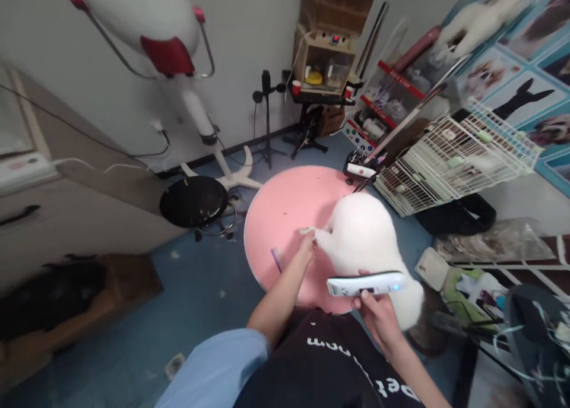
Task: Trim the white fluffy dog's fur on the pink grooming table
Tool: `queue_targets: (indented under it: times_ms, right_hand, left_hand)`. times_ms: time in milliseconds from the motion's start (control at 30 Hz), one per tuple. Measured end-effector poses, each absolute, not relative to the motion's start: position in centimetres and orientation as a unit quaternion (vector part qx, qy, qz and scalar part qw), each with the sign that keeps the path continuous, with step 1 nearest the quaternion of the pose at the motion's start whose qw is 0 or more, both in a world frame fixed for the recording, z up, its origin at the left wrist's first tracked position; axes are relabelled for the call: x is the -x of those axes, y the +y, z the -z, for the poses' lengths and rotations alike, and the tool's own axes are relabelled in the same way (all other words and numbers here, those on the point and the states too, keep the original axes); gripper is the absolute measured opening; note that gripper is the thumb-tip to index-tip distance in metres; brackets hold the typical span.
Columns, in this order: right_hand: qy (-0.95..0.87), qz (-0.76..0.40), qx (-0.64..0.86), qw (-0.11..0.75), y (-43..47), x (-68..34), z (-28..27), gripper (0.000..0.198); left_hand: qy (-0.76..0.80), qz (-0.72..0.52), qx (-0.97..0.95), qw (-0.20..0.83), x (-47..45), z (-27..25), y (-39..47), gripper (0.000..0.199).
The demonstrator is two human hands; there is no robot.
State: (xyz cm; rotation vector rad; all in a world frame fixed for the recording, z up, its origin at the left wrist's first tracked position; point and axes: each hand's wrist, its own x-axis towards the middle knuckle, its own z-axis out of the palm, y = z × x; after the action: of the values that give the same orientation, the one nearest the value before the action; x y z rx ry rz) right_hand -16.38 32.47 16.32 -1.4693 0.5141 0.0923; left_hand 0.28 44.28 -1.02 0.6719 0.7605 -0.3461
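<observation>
A fluffy white dog [367, 233] is on the round pink table [289, 194], at its right side. My left hand [307, 240] is closed around the end of one of its outstretched legs. In my right hand [376, 310] is a white hair clipper [367, 284] with a blue light, my thumb on its dark switch. The clipper lies level across the view, in front of the dog's body; I cannot tell whether it touches the coat. A purple comb [276, 259] rests on the table, left of my left forearm.
A black round stool [193, 201] stands left of the table, near a white-and-red stand dryer [169, 46]. White wire cages [463, 146] are at the right. A tool holder [360, 169] sits at the table's far right edge. Wooden drawers [129, 286] are at the lower left.
</observation>
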Motion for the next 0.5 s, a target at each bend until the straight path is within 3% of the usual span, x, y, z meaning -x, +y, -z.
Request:
queue_targets:
  times_ms: [233,500]
  right_hand:
    - [0.235,0.025,0.725,0.647,36.5,8.2,-16.9,0.058]
    - [0.231,0.002,0.782,0.579,37.9,3.5,-15.8,0.053]
  left_hand:
    - [0.321,0.116,-0.354,0.871,1.5,-0.8,44.0,0.022]
    - [0.277,0.105,-0.406,0.864,2.8,-4.2,44.0,0.016]
